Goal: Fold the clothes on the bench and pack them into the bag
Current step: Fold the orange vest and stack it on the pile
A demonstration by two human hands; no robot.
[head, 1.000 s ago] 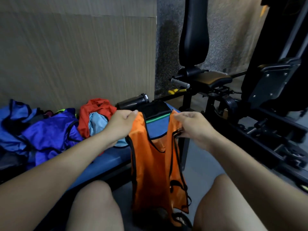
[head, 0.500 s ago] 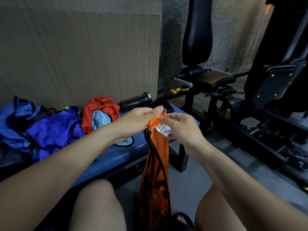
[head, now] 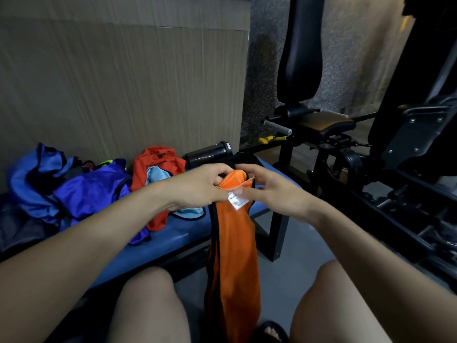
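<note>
The orange bib (head: 232,248) hung lengthwise between the person's bare knees, doubled over so its black-edged side ran down the left and its lower end trailed toward a sandalled foot (head: 272,331) on the floor. Its top was held up in front of the blue counter (head: 158,246): the left hand (head: 197,188) pinched the gathered shoulder straps with curled fingers, probably to keep both halves aligned while the fold was evened. The right hand (head: 274,191) sat just beside it with fingers loosely spread, fingertips touching the top edge near the white care label (head: 237,200); whether it actually gripped cloth I could not tell. Farther back on the counter lay the unfolded clothes: a red garment (head: 158,159) with a light blue one (head: 155,174) tucked in it, then a heap of blue bibs (head: 81,191). A black bottle (head: 210,153) lay on its side behind. Beyond stood gym machinery (head: 405,154) and a panelled wall (head: 118,82).
</note>
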